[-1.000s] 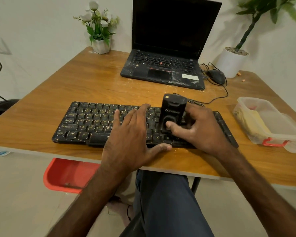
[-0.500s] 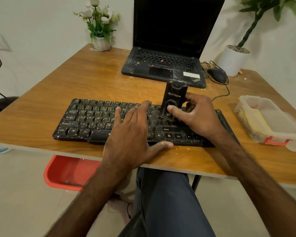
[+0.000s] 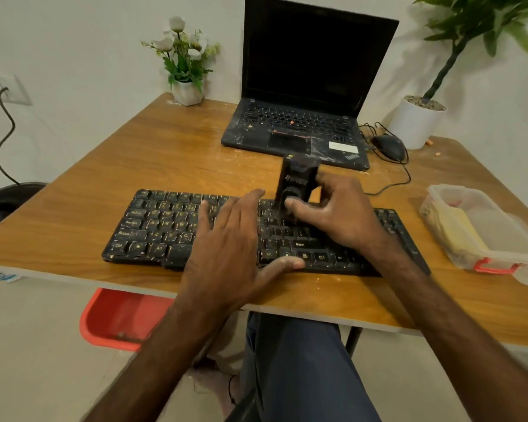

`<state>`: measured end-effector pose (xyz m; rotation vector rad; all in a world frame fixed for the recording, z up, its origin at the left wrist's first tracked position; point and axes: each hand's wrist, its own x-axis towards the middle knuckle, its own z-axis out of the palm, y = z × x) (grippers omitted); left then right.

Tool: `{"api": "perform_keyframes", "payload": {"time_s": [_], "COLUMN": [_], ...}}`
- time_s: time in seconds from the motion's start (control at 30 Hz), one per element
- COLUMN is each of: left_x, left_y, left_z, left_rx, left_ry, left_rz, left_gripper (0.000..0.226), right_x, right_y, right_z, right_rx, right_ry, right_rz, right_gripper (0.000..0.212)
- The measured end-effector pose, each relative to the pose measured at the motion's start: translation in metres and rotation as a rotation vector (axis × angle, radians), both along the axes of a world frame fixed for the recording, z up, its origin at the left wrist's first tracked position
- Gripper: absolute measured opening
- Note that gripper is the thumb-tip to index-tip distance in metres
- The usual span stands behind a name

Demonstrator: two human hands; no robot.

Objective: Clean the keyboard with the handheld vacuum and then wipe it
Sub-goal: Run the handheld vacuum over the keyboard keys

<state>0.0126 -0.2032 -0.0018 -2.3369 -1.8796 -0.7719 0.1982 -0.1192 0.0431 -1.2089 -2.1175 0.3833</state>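
We grip the handheld vacuum (image 3: 296, 185) in our right hand (image 3: 336, 220), thumb across its front, fingers curled behind; blurred, it seems upright on the keyboard (image 3: 165, 220) top rows. Our left hand (image 3: 232, 248) lies flat, fingers spread, on the keys.

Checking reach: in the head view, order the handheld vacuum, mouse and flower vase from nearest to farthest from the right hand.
1. handheld vacuum, gripped by the right hand over the keyboard.
2. mouse, behind, right of the laptop.
3. flower vase, far back left corner.
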Motion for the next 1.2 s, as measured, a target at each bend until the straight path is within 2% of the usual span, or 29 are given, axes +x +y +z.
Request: {"api": "perform_keyframes", "payload": {"time_s": [0.1,0.2,0.3,0.47,0.63,0.77,0.9,1.07,1.2], "left_x": [-0.012,-0.015,-0.015,-0.014,-0.013,-0.012,-0.011,-0.010,-0.010], "left_y": [0.002,0.002,-0.001,-0.003,-0.004,-0.004,-0.004,-0.004,-0.004], "left_z": [0.002,0.002,0.001,-0.002,0.001,0.001,0.001,0.001,0.002], "left_rx": [-0.054,-0.077,-0.068,-0.048,-0.048,-0.049,-0.036,-0.036,-0.047], "left_ry": [0.117,0.166,0.142,0.120,0.089,0.061,0.033,0.025,0.053], "left_rz": [-0.001,-0.005,-0.001,-0.001,0.006,0.037,0.054,0.066,0.074], "left_gripper": [0.115,0.119,0.116,0.113,0.117,0.120,0.123,0.119,0.120], "right_x": [-0.009,-0.006,-0.002,-0.008,-0.005,-0.017,-0.020,-0.016,-0.011], "right_y": [-0.015,0.007,0.021,-0.003,0.028,0.018,0.042,0.033,0.046], "right_z": [-0.005,-0.004,-0.004,-0.007,-0.002,-0.010,-0.002,-0.007,-0.003], "right_rx": [0.017,0.053,0.050,0.010,0.068,0.007,0.100,0.043,0.073], "right_ry": [-0.047,-0.066,-0.032,-0.060,-0.023,-0.033,-0.091,-0.098,-0.080], "right_rz": [0.164,0.048,-0.039,0.216,0.049,0.273,0.191,0.345,0.196], "right_gripper": [0.052,0.056,0.052,0.057,0.054,0.054,0.053,0.058,0.057]}}
